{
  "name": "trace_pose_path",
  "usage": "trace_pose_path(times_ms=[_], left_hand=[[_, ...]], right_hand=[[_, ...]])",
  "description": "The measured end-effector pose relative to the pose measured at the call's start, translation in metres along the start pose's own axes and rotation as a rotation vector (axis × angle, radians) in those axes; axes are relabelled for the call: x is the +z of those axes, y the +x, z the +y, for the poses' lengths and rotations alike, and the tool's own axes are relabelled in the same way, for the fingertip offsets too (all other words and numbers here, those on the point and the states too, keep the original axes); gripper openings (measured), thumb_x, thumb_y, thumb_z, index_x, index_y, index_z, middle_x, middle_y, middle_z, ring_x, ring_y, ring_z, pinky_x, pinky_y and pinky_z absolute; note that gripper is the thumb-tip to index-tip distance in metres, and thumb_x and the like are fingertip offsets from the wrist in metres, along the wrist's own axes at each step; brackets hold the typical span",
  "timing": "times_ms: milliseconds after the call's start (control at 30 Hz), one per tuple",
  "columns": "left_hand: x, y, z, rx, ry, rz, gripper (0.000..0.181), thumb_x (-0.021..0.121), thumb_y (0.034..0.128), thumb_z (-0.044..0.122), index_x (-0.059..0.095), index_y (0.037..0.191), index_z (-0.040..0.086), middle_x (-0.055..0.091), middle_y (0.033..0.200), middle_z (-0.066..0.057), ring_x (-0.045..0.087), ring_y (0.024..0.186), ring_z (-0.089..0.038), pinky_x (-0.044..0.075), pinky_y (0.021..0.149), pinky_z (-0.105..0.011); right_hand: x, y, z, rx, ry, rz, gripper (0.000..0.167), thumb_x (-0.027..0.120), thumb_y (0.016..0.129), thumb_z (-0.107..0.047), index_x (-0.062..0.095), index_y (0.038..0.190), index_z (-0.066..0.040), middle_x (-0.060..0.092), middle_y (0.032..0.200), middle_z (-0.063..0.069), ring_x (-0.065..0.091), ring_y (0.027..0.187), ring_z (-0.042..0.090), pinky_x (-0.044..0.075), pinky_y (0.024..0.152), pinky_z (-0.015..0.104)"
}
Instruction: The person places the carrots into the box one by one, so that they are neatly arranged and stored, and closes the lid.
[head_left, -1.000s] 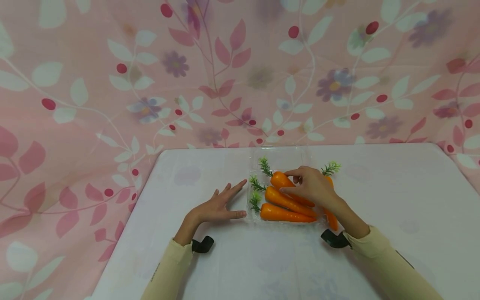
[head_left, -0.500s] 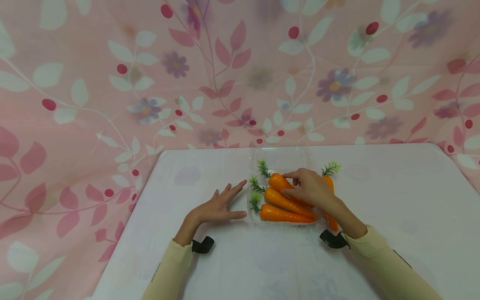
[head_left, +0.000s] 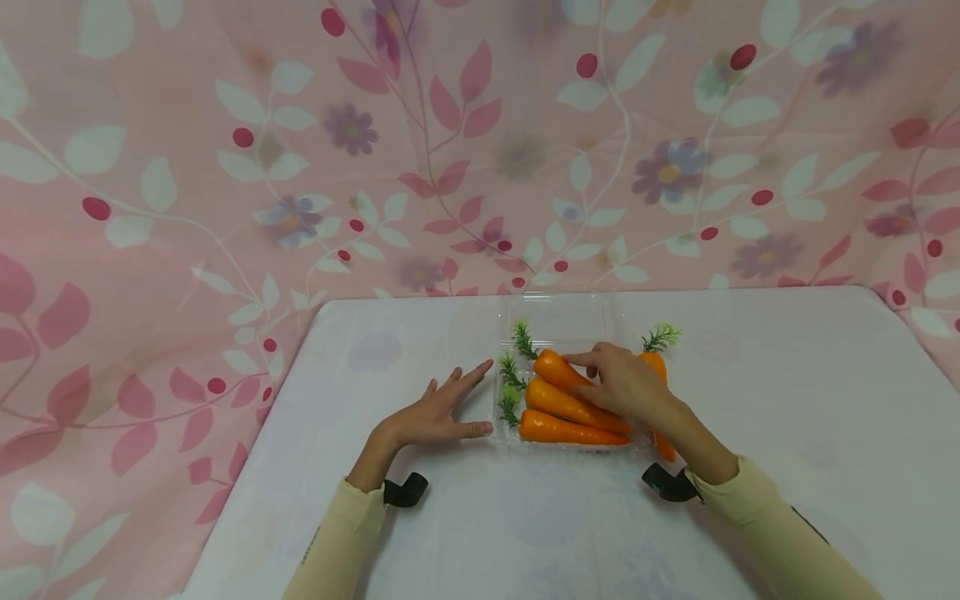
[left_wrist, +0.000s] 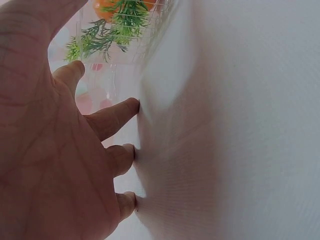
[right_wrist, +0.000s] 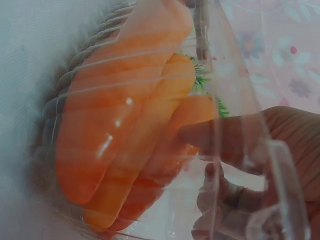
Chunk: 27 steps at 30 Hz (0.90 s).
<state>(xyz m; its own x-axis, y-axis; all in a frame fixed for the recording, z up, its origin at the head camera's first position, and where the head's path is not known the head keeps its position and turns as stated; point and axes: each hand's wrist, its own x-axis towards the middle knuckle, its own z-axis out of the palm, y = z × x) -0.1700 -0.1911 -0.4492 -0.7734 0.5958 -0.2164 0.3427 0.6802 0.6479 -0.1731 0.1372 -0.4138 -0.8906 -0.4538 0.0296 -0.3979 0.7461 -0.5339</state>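
Three orange carrots with green tops lie side by side in a clear plastic box (head_left: 500,425). The right hand (head_left: 626,383) reaches over the right side of the box, its index finger and thumb at the farthest carrot (head_left: 553,367). In the right wrist view, a straight digit touches that carrot (right_wrist: 197,110) through or past the clear plastic, while the other fingers bend beside it. To the left of the box, the left hand (head_left: 435,417) rests on the table with fingers spread, holding nothing; its fingertips touch the white surface in the left wrist view.
The clear lid (head_left: 562,318) lies folded back behind the box. Another carrot (head_left: 656,365) lies just right of the box, partly hidden by the right hand. A floral pink curtain (head_left: 465,150) hangs behind the white table (head_left: 375,342).
The farthest carrot has shifted left and toward the near side, closer to the middle carrot. The right hand moved slightly nearer, its thumb drawn back to the right. The left hand stayed put.
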Motion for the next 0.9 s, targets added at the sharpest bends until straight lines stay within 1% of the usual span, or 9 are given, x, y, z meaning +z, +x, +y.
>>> trace_pose_path(times_ms=[267, 467, 533, 633, 767, 900], left_hand=[[0.0004, -0.0001, -0.0005, 0.002, -0.004, 0.001, 0.094, 0.065, 0.0878, 0.06, 0.008, 0.159, 0.038, 0.012, 0.164, 0.004, 0.0, 0.149, -0.034, -0.007, 0.111, -0.065], [0.0, 0.001, 0.0011, -0.006, 0.002, -0.001, 0.095, 0.065, 0.0881, 0.058, 0.008, 0.16, 0.033, 0.01, 0.164, 0.006, 0.0, 0.149, -0.033, -0.007, 0.112, -0.064], [0.0002, 0.0016, 0.0007, -0.012, 0.005, -0.001, 0.095, 0.065, 0.0879, 0.059, 0.008, 0.16, 0.034, 0.01, 0.164, 0.006, 0.0, 0.149, -0.032, -0.006, 0.112, -0.064], [0.0006, 0.0022, 0.0003, -0.015, 0.005, 0.0, 0.095, 0.065, 0.0879, 0.059, 0.008, 0.16, 0.035, 0.01, 0.164, 0.006, 0.0, 0.149, -0.032, -0.006, 0.112, -0.064], [0.0005, 0.0015, 0.0012, -0.013, 0.0, 0.005, 0.095, 0.066, 0.0879, 0.058, 0.008, 0.16, 0.034, 0.011, 0.164, 0.006, 0.001, 0.149, -0.033, -0.006, 0.112, -0.065], [0.0009, 0.0004, 0.0011, -0.012, -0.004, 0.006, 0.095, 0.066, 0.0876, 0.059, 0.009, 0.16, 0.034, 0.011, 0.164, 0.005, 0.001, 0.149, -0.034, -0.006, 0.111, -0.065]], right_hand=[[0.0007, -0.0029, 0.0011, 0.004, 0.006, -0.018, 0.043, 0.071, 0.087, -0.01, 0.067, 0.13, -0.011, 0.05, 0.079, 0.001, 0.039, 0.061, 0.016, 0.033, 0.049, 0.026], [0.0026, -0.0022, 0.0041, 0.015, -0.004, -0.042, 0.039, 0.071, 0.087, -0.009, 0.07, 0.125, -0.013, 0.049, 0.077, 0.0, 0.041, 0.062, 0.016, 0.034, 0.051, 0.026], [0.0027, -0.0014, 0.0034, 0.031, 0.003, -0.05, 0.038, 0.071, 0.087, -0.008, 0.071, 0.124, -0.012, 0.051, 0.078, 0.0, 0.043, 0.062, 0.017, 0.035, 0.05, 0.026], [0.0027, -0.0007, 0.001, 0.042, -0.008, -0.06, 0.037, 0.071, 0.087, -0.008, 0.071, 0.123, -0.012, 0.052, 0.078, 0.0, 0.042, 0.06, 0.017, 0.034, 0.049, 0.026], [0.0028, -0.0009, 0.0001, 0.038, -0.038, -0.069, 0.037, 0.07, 0.088, -0.009, 0.071, 0.125, -0.013, 0.051, 0.079, 0.0, 0.041, 0.06, 0.018, 0.033, 0.05, 0.027], [-0.0005, -0.0032, 0.0012, 0.027, -0.033, -0.071, 0.037, 0.071, 0.088, -0.012, 0.071, 0.125, -0.013, 0.054, 0.085, 0.001, 0.046, 0.067, 0.016, 0.04, 0.054, 0.027]])
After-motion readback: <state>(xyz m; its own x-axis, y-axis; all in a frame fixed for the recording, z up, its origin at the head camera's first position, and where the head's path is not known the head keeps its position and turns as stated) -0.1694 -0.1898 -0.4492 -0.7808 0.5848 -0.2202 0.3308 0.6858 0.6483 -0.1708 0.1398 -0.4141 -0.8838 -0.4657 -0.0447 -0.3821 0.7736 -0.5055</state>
